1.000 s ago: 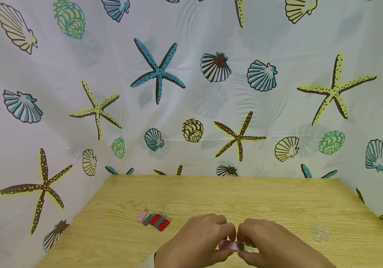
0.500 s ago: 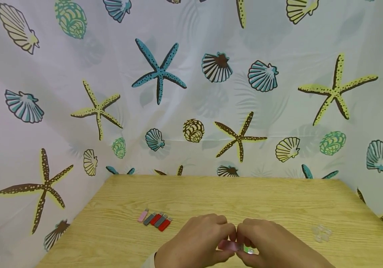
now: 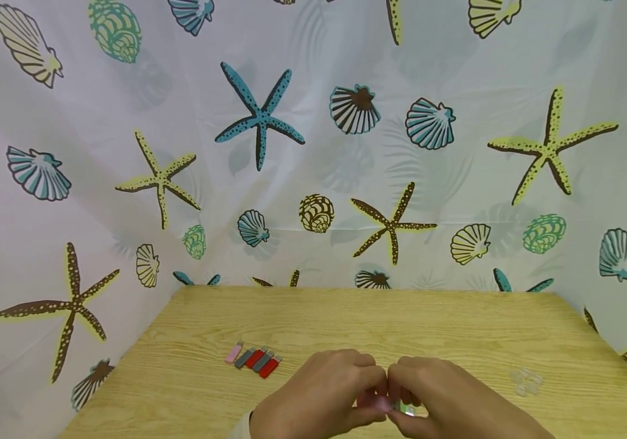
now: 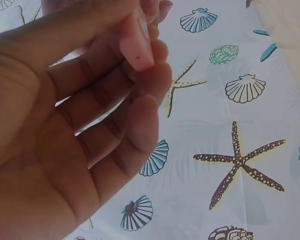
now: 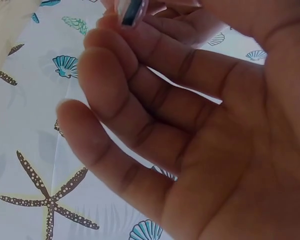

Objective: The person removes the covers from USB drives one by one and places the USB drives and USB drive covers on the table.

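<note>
In the head view my left hand (image 3: 324, 390) pinches a pink USB stick (image 3: 370, 402) between thumb and fingers, low at the middle of the table. Its pink end sticks out in the left wrist view, held near the fingertips. My right hand (image 3: 436, 396) meets the left one, fingertips to fingertips, at the stick's other end. A small piece with a clear edge and a dark band (image 5: 131, 12) is pinched by the right thumb and index finger in the right wrist view; most of it is hidden. Below the right fingers shows a green and white item (image 3: 407, 410), partly covered.
A row of several USB sticks (image 3: 255, 361), pink, grey and red, lies on the wooden table (image 3: 346, 317) at left. Several small clear plastic pieces (image 3: 527, 382) lie at right. A shell-patterned curtain (image 3: 313, 152) encloses the back and sides.
The hands have drawn slightly closer together. The dark, metallic end of the pink stick, visible between them a second ago, is now covered by the right fingertips.
</note>
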`<state>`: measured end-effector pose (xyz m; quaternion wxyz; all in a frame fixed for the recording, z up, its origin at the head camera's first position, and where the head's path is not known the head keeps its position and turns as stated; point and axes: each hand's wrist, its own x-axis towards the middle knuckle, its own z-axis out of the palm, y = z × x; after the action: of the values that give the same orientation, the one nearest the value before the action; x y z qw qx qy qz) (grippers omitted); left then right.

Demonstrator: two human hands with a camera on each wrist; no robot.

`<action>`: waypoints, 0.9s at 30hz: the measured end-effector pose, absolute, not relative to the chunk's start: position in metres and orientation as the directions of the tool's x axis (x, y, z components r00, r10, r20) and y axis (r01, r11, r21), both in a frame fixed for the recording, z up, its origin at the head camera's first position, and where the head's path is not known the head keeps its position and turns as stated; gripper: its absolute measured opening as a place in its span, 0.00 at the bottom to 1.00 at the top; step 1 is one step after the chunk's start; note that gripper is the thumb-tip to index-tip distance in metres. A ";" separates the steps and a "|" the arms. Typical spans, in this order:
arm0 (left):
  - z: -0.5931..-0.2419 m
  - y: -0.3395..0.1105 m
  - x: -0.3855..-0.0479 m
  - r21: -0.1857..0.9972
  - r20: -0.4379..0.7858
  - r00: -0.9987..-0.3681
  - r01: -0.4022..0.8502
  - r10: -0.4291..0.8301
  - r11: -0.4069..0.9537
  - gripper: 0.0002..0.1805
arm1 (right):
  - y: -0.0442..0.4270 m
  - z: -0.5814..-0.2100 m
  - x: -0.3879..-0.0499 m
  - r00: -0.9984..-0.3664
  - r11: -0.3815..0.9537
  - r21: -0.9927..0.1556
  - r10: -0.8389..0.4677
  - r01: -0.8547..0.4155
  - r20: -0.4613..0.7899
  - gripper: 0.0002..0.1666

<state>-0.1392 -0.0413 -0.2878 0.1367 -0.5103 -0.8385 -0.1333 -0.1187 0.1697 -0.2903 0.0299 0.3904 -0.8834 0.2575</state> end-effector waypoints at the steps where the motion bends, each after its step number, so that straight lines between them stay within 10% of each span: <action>1: -0.287 -0.042 -0.139 0.085 0.365 -0.435 0.896 0.823 0.436 0.06 | 0.170 -0.290 -0.118 -0.692 0.556 -0.440 -0.676 -0.705 0.254 0.07; 27: -0.283 -0.046 -0.138 0.135 0.356 -0.361 0.933 0.862 0.334 0.05 | 0.172 -0.290 -0.116 -0.570 0.397 -0.448 -0.736 -0.801 0.365 0.17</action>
<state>-0.1384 -0.0460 -0.2835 0.1108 -0.5544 -0.8093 -0.1594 -0.1162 0.1718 -0.2897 0.0542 0.4606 -0.8341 0.2985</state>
